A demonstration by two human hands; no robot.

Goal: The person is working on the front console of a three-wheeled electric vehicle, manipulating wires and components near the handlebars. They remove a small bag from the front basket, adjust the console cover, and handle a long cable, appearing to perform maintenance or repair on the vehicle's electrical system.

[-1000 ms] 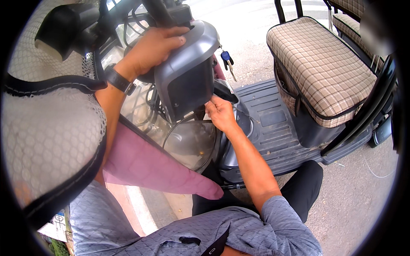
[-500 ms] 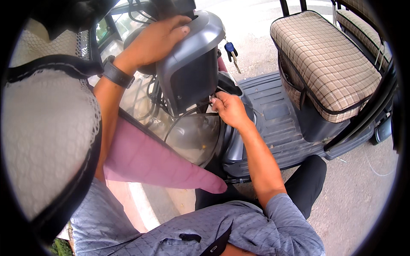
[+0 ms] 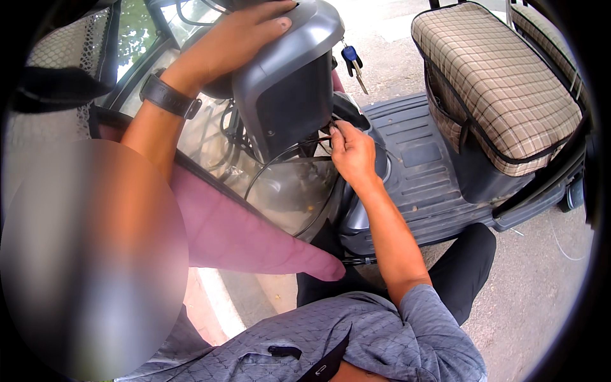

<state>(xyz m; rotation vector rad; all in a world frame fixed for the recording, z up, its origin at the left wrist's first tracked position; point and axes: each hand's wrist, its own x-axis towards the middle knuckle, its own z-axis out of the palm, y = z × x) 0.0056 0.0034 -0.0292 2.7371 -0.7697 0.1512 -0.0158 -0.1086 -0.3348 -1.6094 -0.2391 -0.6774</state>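
Right hand [image 3: 354, 153]: thumb and forefinger drawn in close at the lower right corner of the grey housing [image 3: 289, 105]; contact point too small to read, so can't tell if I'm gripping anything there. Left hand [image 3: 242, 39]: fingers extended, palm down on top of the housing, resting on it, not wrapped round it. So: one housing, sitting between my two hands, left above, right at its bottom edge. One thin black cable [image 3: 263, 168] arcs away just under the housing, near the right fingertips; more dark wires bunch behind, can't get a clean count. One wristwatch [image 3: 168, 95], dark strap, left wrist. One blue-headed key [image 3: 349, 53] hangs right of the housing, dark fob beside it. Below: clear plastic sheet [image 3: 286, 191], one pink padded cover [image 3: 254, 232] angling past it toward my legs. Further right: one ribbed grey footboard [image 3: 414, 153], one full plaid seat [image 3: 496, 83] above it, part of a second plaid seat [image 3: 544, 30] behind.
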